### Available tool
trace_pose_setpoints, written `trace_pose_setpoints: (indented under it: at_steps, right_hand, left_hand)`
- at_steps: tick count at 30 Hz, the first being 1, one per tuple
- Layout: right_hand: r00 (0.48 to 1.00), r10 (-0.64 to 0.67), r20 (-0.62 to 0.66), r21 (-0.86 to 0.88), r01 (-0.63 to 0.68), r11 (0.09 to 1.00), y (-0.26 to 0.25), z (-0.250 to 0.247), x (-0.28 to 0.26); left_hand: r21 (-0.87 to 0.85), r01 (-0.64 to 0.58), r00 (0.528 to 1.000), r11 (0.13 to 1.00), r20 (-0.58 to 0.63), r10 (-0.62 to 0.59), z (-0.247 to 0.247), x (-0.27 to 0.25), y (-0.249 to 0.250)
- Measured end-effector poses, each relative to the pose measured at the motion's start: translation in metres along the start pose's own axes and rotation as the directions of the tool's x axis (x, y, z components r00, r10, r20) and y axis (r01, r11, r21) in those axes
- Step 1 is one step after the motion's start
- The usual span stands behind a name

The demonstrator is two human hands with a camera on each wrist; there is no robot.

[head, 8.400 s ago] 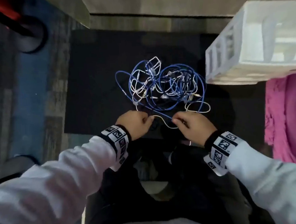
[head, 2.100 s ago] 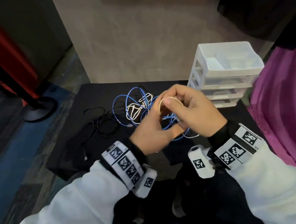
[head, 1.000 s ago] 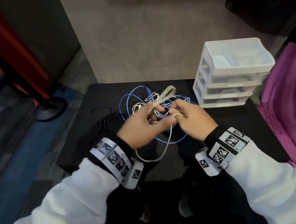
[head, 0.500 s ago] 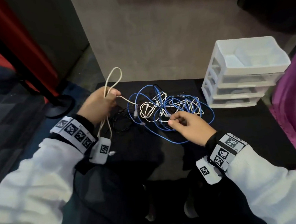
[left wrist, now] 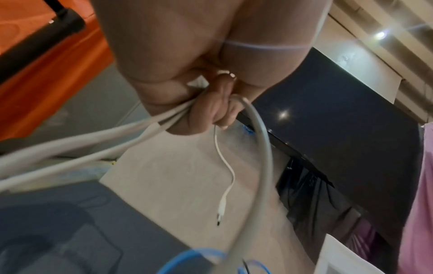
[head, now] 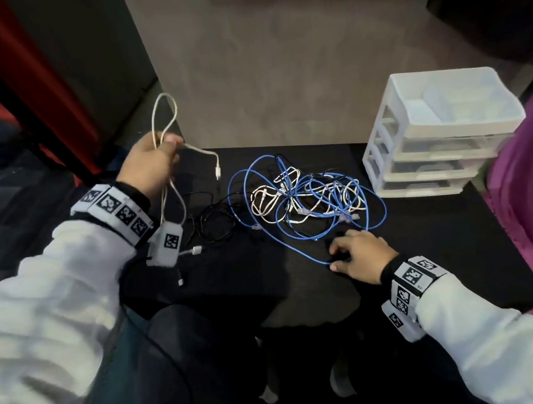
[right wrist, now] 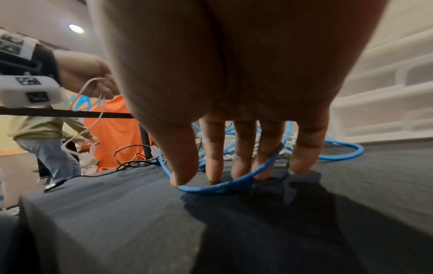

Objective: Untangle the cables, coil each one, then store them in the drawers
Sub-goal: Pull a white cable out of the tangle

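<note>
My left hand (head: 150, 165) is raised off the black table (head: 433, 238), fingers curled round a folded white charging cable (head: 163, 120) whose loop stands above the fist and whose plug ends dangle below. My right hand (head: 357, 254) rests spread, fingertips (right wrist: 302, 165) on the table, with a loop of the blue cable (head: 306, 255) passing under them. The tangle (head: 305, 196) lies just beyond. I see a white three-drawer unit (head: 439, 135) at the far right, drawers closed, contents unclear.

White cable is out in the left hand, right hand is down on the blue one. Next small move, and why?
Probably bring the right hand over to coil the white cable: the left hand grips it, clear of the pile, with both plugs dangling loose.
</note>
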State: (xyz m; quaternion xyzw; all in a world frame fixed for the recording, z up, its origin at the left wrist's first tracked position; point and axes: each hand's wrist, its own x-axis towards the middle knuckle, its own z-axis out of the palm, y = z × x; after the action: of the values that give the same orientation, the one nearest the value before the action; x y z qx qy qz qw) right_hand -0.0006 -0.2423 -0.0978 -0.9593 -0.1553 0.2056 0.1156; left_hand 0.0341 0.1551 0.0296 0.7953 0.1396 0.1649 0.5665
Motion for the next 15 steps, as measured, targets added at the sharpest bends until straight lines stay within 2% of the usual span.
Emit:
trace_pose_setpoints:
  at_steps: [4, 6, 8, 9, 12, 15]
  right_hand:
    - [0.999, 0.002, -0.048, 0.067, 0.002, 0.998, 0.012, 0.006, 0.002]
    - [0.997, -0.012, -0.071, 0.1, 0.019, 0.995, 0.016, 0.01, 0.003]
    - [0.996, -0.025, -0.086, 0.121, 0.036, 0.992, 0.018, 0.014, 0.004]
    - [0.995, -0.032, -0.094, 0.125, 0.043, 0.991, 0.019, 0.015, 0.004]
    - [0.993, -0.041, -0.11, 0.132, 0.056, 0.99, 0.02, 0.015, 0.006]
    - [0.991, -0.056, -0.119, 0.16, 0.075, 0.984, 0.022, 0.017, 0.008]
  left_hand:
    - [0.066, -0.071, 0.995, 0.995, 0.067, 0.067, 0.011, 0.037, 0.05]
    - [0.134, -0.158, 0.983, 0.978, 0.118, 0.143, 0.022, 0.054, 0.068]
    - [0.27, -0.27, 0.952, 0.924, 0.217, 0.215, 0.035, 0.069, 0.068]
    - [0.375, -0.33, 0.93, 0.866, 0.287, 0.23, 0.043, 0.074, 0.061]
    - [0.626, -0.45, 0.861, 0.637, 0.494, 0.123, 0.077, 0.083, 0.02]
    - [0.713, -0.456, 0.782, 0.532, 0.607, -0.143, 0.106, 0.081, -0.043]
